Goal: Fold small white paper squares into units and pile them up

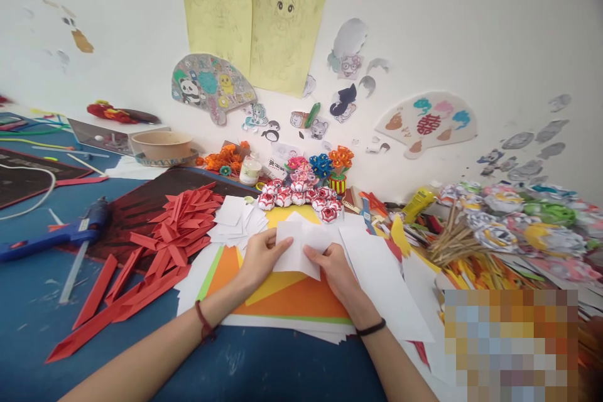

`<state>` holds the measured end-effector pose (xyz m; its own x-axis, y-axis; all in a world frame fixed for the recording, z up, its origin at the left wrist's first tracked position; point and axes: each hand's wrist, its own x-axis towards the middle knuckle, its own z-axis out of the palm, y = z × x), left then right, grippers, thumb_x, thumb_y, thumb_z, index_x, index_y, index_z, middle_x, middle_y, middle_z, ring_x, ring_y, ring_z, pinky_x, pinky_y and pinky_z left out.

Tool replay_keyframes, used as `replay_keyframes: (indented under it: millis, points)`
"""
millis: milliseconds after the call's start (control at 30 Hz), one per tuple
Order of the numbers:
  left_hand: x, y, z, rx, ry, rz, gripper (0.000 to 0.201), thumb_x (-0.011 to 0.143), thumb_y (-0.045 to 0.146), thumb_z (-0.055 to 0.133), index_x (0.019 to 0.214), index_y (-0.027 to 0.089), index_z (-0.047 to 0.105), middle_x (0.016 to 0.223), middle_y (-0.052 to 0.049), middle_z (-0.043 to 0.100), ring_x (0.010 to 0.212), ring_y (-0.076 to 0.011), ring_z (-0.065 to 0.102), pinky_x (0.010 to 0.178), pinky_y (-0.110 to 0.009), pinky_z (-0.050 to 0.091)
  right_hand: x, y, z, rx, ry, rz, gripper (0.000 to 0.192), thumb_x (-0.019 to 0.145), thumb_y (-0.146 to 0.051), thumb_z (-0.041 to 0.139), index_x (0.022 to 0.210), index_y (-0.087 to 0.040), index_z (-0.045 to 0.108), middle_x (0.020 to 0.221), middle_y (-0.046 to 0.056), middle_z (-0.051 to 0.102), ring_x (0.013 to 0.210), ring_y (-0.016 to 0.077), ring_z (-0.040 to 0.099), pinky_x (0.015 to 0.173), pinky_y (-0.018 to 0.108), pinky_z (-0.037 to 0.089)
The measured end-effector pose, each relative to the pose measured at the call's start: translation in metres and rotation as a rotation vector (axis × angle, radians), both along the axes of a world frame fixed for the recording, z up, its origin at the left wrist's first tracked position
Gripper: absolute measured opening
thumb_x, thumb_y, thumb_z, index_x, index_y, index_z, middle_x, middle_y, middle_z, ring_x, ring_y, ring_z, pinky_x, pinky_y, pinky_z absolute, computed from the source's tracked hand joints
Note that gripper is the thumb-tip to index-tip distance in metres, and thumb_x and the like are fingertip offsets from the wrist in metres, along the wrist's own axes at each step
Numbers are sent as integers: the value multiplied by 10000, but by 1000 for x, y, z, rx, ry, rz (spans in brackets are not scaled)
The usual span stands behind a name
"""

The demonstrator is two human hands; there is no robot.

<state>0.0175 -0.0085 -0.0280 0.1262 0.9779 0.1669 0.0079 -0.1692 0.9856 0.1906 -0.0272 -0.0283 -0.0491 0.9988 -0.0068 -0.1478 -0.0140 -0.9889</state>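
A: Entry, hands. What do the fingers hold?

B: My left hand (260, 257) and right hand (332, 264) both pinch one white paper (301, 248), centre of the frame. Left fingers are closed on its left edge, thumb on top. Right fingers are closed on its lower right part. The sheet looks partly folded; I cannot tell how many layers.

A: What lies under it?

B: A stack of coloured sheets (301, 301), orange on top with a yellow piece showing, lying on the blue table (28, 301). The paper is just above that stack, touching or nearly so; I cannot tell which.

A: Neighbours?

B: Small white squares (235, 217) just up-left of my left hand. Red paper strips (174, 232) further left, spreading to lower left. A blue glue gun (61, 232) at the left edge, well apart. Red-and-white paper balls (301, 196) just above the paper, paper flowers (325, 166) behind them by the wall. A bundle of wooden sticks (452, 239) to the right.

A: Wrists?

B: A red cord (203, 320) on the left, a black band (370, 328) on the right.
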Motion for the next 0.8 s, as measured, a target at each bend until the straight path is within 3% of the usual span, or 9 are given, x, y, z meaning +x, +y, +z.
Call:
replay_keyframes:
  millis: [167,333,567,800]
  points:
    - [-1,-1,9,71,81,37,375,700,508,608,729,136,634,615,-11,592,573,-134,501,481,-206,336,5,1,10,-12,-32,150,480,572,-335,811,988,-131,689,957,105,714,887,285,650,803,404,505]
    - [-2,0,9,35,171,-33,398,672,524,628,582,139,581,508,18,491,493,-99,405,434,-206,243,12,5,7,25,-53,27,441,529,-343,826,892,-123,705,881,103,725,842,287,658,766,398,509]
    - [-1,-2,9,-11,139,-33,412,668,540,616,563,145,568,478,23,454,489,-102,393,432,-209,232,13,2,9,-37,-30,157,505,543,-425,806,942,-133,699,880,99,724,822,265,659,748,380,511]
    - [-2,-1,8,-37,145,-13,390,631,513,657,532,148,563,457,24,464,485,-111,427,437,-209,257,15,6,-1,-26,-72,120,501,520,-415,822,899,-105,712,838,112,725,766,266,659,684,362,515]
